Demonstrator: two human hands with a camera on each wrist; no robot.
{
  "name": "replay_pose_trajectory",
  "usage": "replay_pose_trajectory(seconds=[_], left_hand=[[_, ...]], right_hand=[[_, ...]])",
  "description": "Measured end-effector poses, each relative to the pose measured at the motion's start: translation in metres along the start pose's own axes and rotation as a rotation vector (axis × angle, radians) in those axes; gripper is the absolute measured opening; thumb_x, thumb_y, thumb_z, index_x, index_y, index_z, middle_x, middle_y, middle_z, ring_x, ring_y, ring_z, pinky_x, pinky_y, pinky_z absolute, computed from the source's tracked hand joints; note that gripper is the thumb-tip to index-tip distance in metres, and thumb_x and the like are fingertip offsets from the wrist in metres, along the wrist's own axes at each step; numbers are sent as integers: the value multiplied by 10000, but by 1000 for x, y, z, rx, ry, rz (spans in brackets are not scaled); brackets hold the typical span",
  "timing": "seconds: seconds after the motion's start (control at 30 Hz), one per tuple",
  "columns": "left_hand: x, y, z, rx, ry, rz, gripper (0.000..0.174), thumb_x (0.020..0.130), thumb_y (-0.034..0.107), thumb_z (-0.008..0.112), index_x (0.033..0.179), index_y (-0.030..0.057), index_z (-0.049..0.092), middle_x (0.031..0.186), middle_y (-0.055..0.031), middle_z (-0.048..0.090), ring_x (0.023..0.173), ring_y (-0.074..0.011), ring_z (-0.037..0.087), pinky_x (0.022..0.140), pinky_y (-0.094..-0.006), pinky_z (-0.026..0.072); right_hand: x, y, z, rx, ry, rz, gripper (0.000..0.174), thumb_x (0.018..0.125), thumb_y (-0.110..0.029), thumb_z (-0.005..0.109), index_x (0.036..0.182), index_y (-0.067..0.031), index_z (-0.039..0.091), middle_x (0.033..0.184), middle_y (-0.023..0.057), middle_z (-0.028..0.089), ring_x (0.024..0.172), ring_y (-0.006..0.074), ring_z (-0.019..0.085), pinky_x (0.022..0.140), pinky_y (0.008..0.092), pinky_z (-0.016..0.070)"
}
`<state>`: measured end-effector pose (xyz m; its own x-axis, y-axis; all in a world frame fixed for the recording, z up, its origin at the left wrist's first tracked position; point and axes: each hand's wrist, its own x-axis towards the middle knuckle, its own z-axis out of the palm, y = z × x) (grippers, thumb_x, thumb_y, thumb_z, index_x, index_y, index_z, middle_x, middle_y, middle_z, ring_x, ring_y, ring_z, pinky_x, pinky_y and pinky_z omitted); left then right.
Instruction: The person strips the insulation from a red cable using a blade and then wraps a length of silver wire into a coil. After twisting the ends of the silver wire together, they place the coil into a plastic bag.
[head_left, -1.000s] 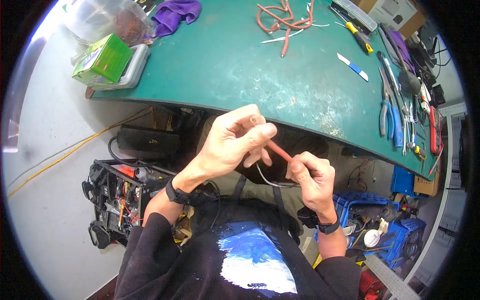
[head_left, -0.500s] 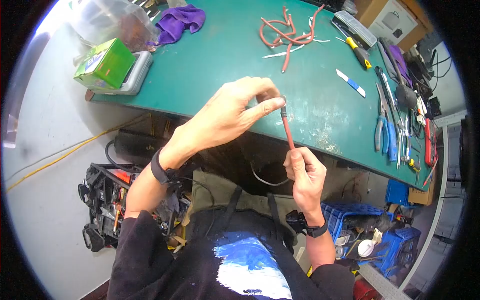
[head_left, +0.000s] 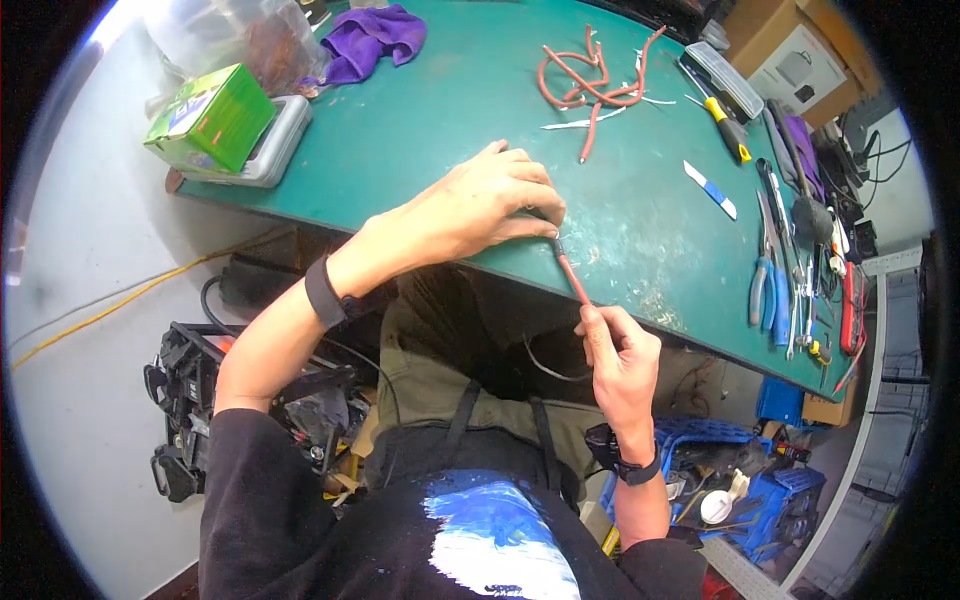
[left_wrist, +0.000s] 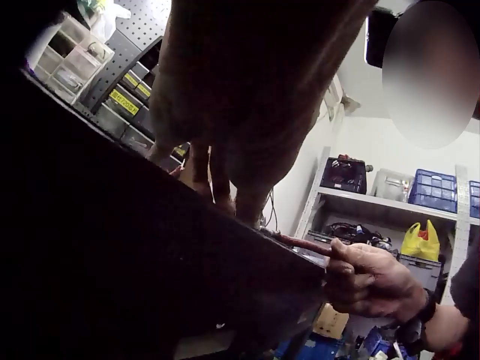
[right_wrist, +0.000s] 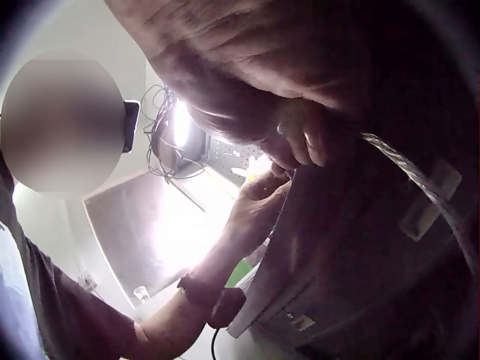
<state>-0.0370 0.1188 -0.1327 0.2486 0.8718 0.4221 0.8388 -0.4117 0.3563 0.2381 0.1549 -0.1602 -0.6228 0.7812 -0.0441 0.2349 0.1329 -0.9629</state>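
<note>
A red cable (head_left: 573, 278) with a dark band near its far end slants over the front edge of the green table (head_left: 420, 130). My right hand (head_left: 622, 355) grips it between thumb and curled fingers, just off the table edge. At the far end, my left hand (head_left: 490, 205) pinches the cable's tip between thumb and fingers, low over the table top. The tip itself is mostly hidden by those fingers. Below my right hand hangs a whitish cord (right_wrist: 412, 172), seen in the right wrist view. In the left wrist view the red cable (left_wrist: 304, 244) runs to my right hand (left_wrist: 371, 281).
More red cable (head_left: 600, 90) lies tangled at the back with white strips. To the right are a screwdriver (head_left: 727, 128), a blue-and-white knife (head_left: 710, 190), pliers (head_left: 768, 280) and other tools. A green box (head_left: 210, 120) and purple cloth (head_left: 370, 45) are at the left.
Both hands first held the cable in front of the table edge. The left hand has carried the cable's end forward over the table, then lowered it; the right hand keeps its grip.
</note>
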Motion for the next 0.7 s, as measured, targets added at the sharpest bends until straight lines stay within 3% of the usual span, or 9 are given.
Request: replay_pose_trajectory(seconds=[0.07,0.13,0.17,0.23,0.33,0.4,0.47,0.67,0.7], left_hand=[[2,-4,-3,20,-72,-22,241,922,259,737,1077,74,729,1080,-71,694,1056,-268,616,1002,-408,454],[5,-11,-3,22,-76,-19,246,939,284,718,1078,82,735,1084,-67,695,1057,-262,615,1005,-409,445],[6,-13,-4,27,-83,-17,256,956,309,699,1079,89,741,1088,-63,696,1058,-256,613,1008,-410,436],[8,-16,-5,19,-111,-35,265,967,321,686,1082,90,746,1089,-68,698,1063,-253,614,1002,-408,431],[13,-17,-10,-23,-182,-81,273,978,331,673,1084,93,756,1064,-77,702,1067,-252,620,993,-407,426],[19,-13,-15,-57,-213,-111,273,979,330,674,1083,93,761,1038,-81,704,1065,-254,624,988,-407,424],[25,-10,-20,-103,-350,-232,280,968,326,685,1083,85,767,991,-95,735,1009,-256,665,1005,-411,417],[33,-18,-17,-249,-404,-318,270,963,312,687,1088,87,767,994,-119,772,934,-280,721,1018,-417,426],[34,-20,-17,-248,-403,-311,270,963,312,687,1088,87,767,994,-119,772,934,-280,721,1018,-417,426]], right_hand=[[0,-2,0,-108,3,-28,245,1022,-197,689,898,13,715,620,16,591,572,33,509,510,237,373],[-1,-2,-2,-243,41,-95,179,958,-167,749,933,10,735,714,118,702,604,136,654,558,286,474],[-1,-3,-4,-249,36,-95,179,958,-167,749,933,10,735,714,118,702,604,136,654,558,286,474],[-3,-7,-13,-550,89,-347,166,899,-152,792,947,-2,743,833,169,743,690,279,724,624,349,536],[-11,-15,-30,-701,79,-330,167,866,-143,810,957,-16,753,887,168,750,767,352,728,677,381,563],[-15,-29,-50,-721,47,-228,144,877,-122,797,948,-6,749,877,154,756,765,286,749,688,365,571],[-9,-39,-72,-755,80,-280,121,892,-96,776,949,6,743,875,154,752,774,261,745,717,353,571],[63,-51,-135,-934,138,-371,203,949,-77,704,1127,18,692,1055,189,729,976,312,718,921,392,533],[76,-50,-142,-987,84,-354,278,957,-92,693,1214,6,656,1166,199,697,1053,334,692,939,398,526]])
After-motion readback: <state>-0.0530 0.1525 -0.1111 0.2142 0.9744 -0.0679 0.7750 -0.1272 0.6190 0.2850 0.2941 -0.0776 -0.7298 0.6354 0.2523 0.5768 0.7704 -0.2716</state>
